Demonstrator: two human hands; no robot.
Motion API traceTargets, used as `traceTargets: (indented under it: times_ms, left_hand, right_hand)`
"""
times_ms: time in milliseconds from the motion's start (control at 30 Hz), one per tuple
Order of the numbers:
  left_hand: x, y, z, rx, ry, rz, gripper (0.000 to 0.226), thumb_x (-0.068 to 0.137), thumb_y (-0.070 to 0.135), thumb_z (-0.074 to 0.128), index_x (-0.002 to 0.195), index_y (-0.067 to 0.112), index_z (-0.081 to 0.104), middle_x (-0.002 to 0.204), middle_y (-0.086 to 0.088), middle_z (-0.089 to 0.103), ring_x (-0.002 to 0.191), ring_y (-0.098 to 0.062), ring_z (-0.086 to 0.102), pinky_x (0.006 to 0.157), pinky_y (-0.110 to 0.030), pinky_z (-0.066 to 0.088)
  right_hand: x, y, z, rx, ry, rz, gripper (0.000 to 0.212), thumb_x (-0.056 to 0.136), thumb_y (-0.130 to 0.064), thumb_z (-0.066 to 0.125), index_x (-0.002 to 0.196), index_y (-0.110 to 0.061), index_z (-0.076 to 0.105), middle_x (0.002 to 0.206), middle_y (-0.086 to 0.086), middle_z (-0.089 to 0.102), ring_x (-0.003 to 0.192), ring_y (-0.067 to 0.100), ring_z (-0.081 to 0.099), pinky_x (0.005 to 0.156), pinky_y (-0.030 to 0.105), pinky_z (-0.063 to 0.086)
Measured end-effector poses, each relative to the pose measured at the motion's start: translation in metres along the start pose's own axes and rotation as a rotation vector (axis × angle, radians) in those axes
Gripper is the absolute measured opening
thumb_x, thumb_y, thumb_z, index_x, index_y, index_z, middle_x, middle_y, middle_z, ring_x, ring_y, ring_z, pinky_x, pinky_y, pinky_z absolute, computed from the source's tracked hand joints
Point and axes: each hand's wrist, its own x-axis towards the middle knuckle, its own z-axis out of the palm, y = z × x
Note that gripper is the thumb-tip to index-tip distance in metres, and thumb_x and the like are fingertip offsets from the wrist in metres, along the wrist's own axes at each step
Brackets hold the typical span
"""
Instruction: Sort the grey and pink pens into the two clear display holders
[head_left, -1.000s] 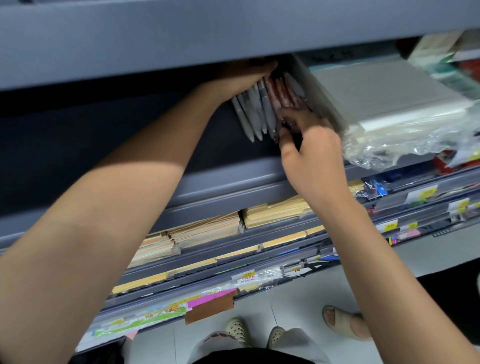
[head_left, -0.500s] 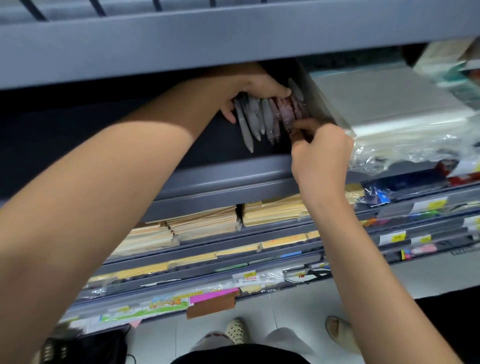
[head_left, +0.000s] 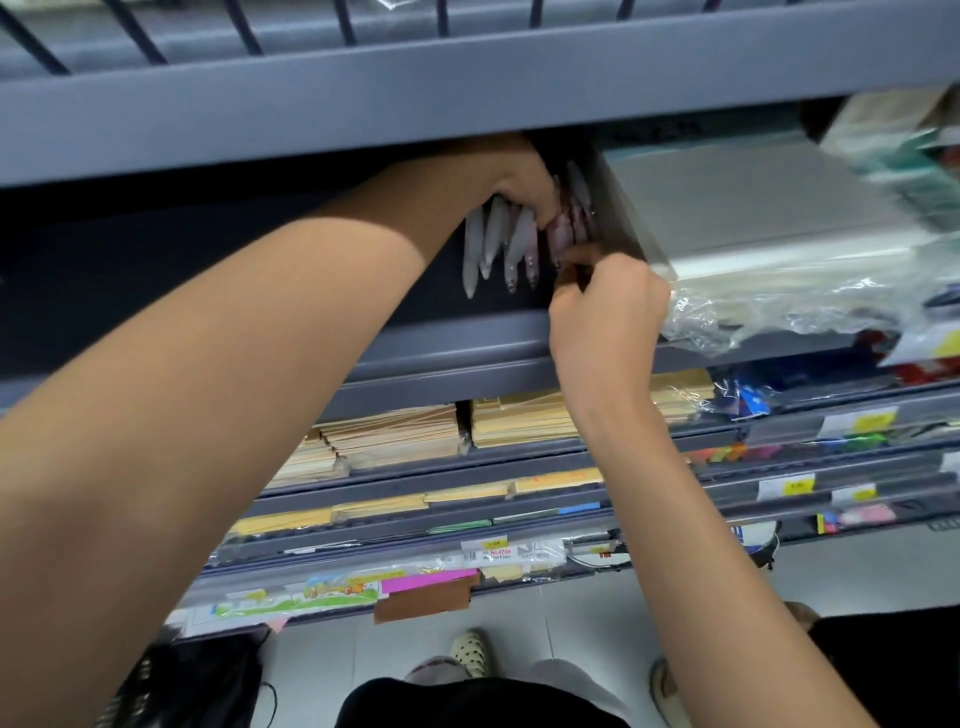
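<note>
Shelf (head_left: 467, 104), hands (head_left: 608, 317) closer on pens (head_left: 493, 239)

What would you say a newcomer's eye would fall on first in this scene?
Under the grey shelf, the left hand grips a fan of grey pens pointing down. The right hand pinches the pink pens beside them. Tan envelope stacks sit lower down.

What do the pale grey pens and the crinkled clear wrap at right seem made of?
Pale grey pens: probably plastic, matte or frosted; the barrels look smooth, evenly pale, without sharp glints. Crinkled clear wrap: thin glossy plastic film; it is see-through, wrinkled, with bright highlights.
</note>
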Motion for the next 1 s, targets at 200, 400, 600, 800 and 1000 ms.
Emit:
traceTargets:
  times_ms: [200,400,600,800,1000]
  left_hand:
    - [-0.008,0.000,-0.006,0.146,-0.011,-0.013,0.029,0.099,0.039,0.059,0.086,0.012,0.060,0.077,-0.004,0.055,0.061,-0.020,0.049,0.033,-0.022,0.040]
    - [-0.004,-0.016,-0.014,0.042,-0.130,-0.194,0.032,0.089,0.033,0.064,0.074,0.004,0.068,0.070,-0.017,0.072,0.065,-0.028,0.068,0.059,-0.033,0.057]
    - [-0.004,-0.022,-0.012,0.215,-0.059,-0.181,0.021,0.083,0.009,0.061,0.078,-0.009,0.068,0.085,-0.023,0.065,0.067,-0.032,0.061,0.065,-0.033,0.053]
    - [-0.005,-0.031,0.000,0.361,0.106,-0.086,0.034,0.086,-0.005,0.055,0.118,-0.011,0.062,0.103,-0.019,0.058,0.075,-0.030,0.053,0.052,-0.026,0.038]
    - [-0.015,-0.050,-0.009,0.142,0.114,-0.091,0.007,0.074,0.005,0.056,0.071,-0.001,0.058,0.074,-0.018,0.063,0.051,-0.025,0.055,0.049,-0.020,0.041]
  right_hand:
    - [0.001,0.004,0.000,-0.007,0.009,-0.025,0.015,0.089,-0.009,0.055,0.083,-0.004,0.068,0.082,0.013,0.064,0.070,0.020,0.040,0.060,0.023,0.023]
    - [0.001,0.004,0.001,-0.006,-0.007,-0.052,0.016,0.090,-0.010,0.054,0.087,-0.005,0.070,0.085,0.013,0.066,0.071,0.020,0.042,0.063,0.025,0.029]
    - [0.001,-0.007,0.000,-0.019,-0.063,-0.041,0.019,0.089,-0.018,0.056,0.071,-0.011,0.056,0.071,0.007,0.050,0.067,0.026,0.044,0.061,0.030,0.031]
    - [0.027,-0.031,0.009,-0.159,-0.087,-0.053,0.026,0.091,-0.034,0.059,0.104,-0.013,0.067,0.103,0.015,0.070,0.098,0.037,0.067,0.077,0.037,0.053]
    - [0.039,-0.029,0.023,-0.242,-0.187,-0.089,0.027,0.091,-0.027,0.060,0.110,-0.009,0.067,0.117,0.017,0.065,0.108,0.039,0.064,0.084,0.040,0.053]
